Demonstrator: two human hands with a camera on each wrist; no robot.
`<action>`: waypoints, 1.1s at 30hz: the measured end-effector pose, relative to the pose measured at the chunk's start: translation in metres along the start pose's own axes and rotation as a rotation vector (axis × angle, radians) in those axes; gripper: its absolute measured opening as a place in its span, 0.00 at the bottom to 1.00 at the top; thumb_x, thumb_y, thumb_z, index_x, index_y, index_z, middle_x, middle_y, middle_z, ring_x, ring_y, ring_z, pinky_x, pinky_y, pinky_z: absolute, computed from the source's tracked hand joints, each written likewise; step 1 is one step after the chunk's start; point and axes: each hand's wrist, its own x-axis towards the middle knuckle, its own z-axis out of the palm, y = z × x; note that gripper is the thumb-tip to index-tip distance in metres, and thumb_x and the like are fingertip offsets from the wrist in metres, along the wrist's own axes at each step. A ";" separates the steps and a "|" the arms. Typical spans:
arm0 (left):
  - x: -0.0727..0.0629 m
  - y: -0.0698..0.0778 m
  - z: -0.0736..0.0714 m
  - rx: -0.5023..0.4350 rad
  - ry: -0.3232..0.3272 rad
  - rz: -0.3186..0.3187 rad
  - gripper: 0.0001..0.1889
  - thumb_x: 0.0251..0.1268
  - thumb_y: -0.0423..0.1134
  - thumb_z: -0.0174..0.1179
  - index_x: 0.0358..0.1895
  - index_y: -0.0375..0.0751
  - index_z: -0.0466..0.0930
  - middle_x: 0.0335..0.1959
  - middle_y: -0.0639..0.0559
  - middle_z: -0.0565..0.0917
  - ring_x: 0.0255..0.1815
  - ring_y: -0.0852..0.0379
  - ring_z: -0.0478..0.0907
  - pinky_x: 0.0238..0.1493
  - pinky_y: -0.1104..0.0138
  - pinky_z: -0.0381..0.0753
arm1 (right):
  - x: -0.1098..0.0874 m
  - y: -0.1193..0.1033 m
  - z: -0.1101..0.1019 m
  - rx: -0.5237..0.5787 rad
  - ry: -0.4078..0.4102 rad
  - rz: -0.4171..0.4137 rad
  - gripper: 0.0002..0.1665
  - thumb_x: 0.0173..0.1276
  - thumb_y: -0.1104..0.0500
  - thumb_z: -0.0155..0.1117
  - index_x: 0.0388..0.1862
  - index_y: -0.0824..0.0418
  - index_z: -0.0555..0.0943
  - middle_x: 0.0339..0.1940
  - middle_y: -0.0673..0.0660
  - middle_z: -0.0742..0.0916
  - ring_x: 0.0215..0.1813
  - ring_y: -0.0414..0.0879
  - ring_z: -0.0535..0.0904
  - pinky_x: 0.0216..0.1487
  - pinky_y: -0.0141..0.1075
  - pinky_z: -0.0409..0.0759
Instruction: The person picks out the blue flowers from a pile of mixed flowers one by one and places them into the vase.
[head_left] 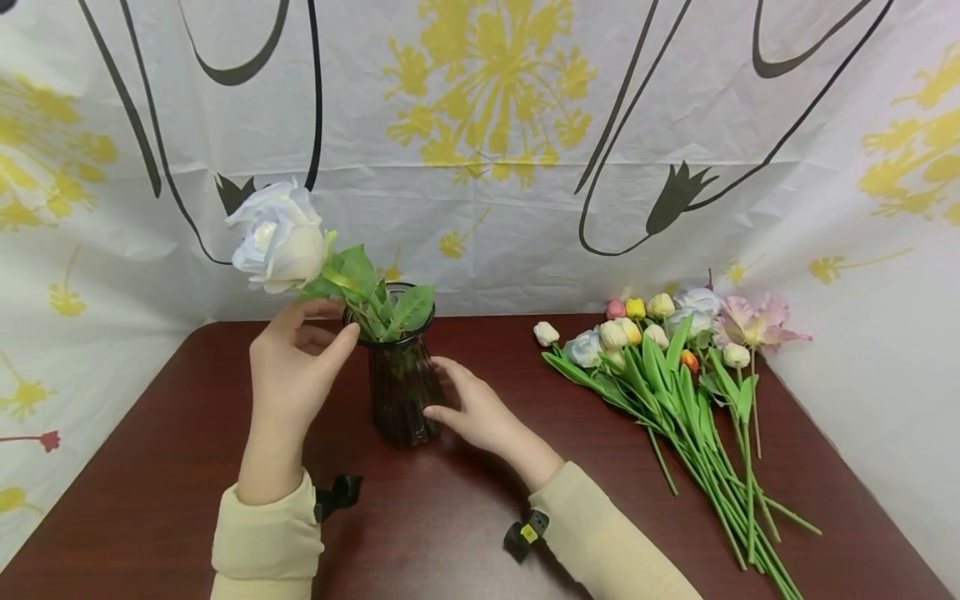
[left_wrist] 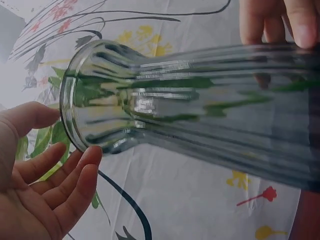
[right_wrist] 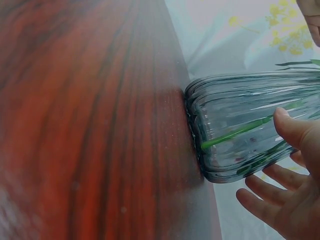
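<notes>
A pale blue rose [head_left: 279, 237] leans left out of a dark ribbed glass vase [head_left: 405, 392]. Its leaves [head_left: 412, 308] spread over the rim, and a green stem [right_wrist: 235, 134] shows through the glass down to the base. At the rim's left side is my left hand [head_left: 296, 367], thumb and fingers loosely curved and apart; in the left wrist view the fingertips are right at the rim [left_wrist: 67, 107]. My right hand [head_left: 476, 408] lightly holds the lower right side of the vase, thumb in front and fingers behind.
On the right of the dark red table [head_left: 600, 508] lies a pile of artificial flowers, with white tulips [head_left: 615, 335], a pink lily [head_left: 757, 321] and long green stems [head_left: 720, 467] pointing toward me. A printed white cloth [head_left: 480, 225] hangs behind the table.
</notes>
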 end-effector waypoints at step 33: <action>0.004 -0.057 -0.002 0.100 -0.556 -0.144 0.38 0.56 0.57 0.67 0.65 0.38 0.68 0.50 0.40 0.80 0.49 0.41 0.78 0.45 0.48 0.78 | 0.001 0.002 0.000 0.018 -0.010 0.015 0.41 0.65 0.58 0.68 0.73 0.58 0.60 0.64 0.57 0.74 0.62 0.49 0.74 0.60 0.42 0.72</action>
